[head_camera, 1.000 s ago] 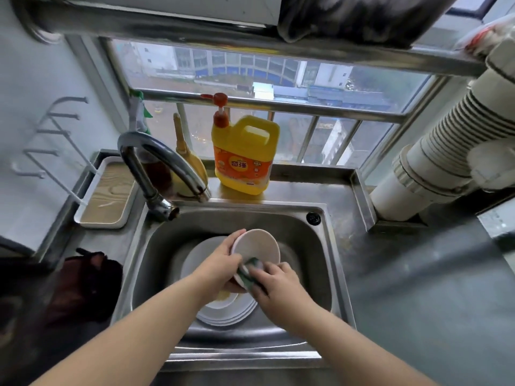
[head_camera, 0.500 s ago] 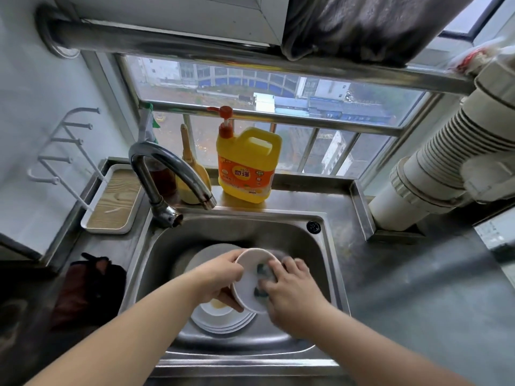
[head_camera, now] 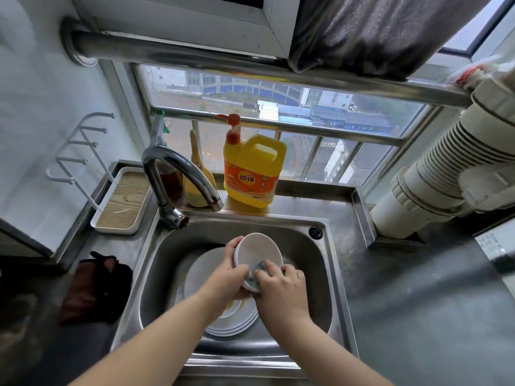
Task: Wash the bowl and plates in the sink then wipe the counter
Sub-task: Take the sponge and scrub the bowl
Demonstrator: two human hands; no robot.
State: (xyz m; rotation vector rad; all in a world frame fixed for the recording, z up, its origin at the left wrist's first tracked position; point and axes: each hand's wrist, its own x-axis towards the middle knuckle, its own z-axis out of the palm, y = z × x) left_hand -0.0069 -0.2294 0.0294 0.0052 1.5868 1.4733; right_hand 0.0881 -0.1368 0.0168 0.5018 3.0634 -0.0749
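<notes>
Scrubbing the bowl [head_camera: 257,253] is the step in hand, and by my reading the task is in its early part.

From the head view, the only one given: the left hand [head_camera: 231,277] has its fingers curled round the bowl's near-left rim, holding it tilted over the sink [head_camera: 320,274] with its inside turned up toward the camera. The right hand [head_camera: 281,285] is bent over the bowl's lower edge, its fingers pressing a small green-grey sponge [head_camera: 257,273] against the inner wall; the sponge is mostly hidden beneath them. Directly under both hands lies a stack of white plates [head_camera: 223,321] on the sink floor, with a yellowish smear showing on the top one, so I judge them unwashed. Beyond the grip, the tap [head_camera: 178,176] arches over the basin's far-left corner; no running water is visible. Behind it a yellow detergent jug [head_camera: 252,174] stands on the sill ledge. Left of the held bowl, outside the basin, a dark red cloth [head_camera: 94,288] lies on the counter [head_camera: 418,316].

Left to do, as I judge: finish and rinse the bowl, wash each plate, then wipe the counter.
</notes>
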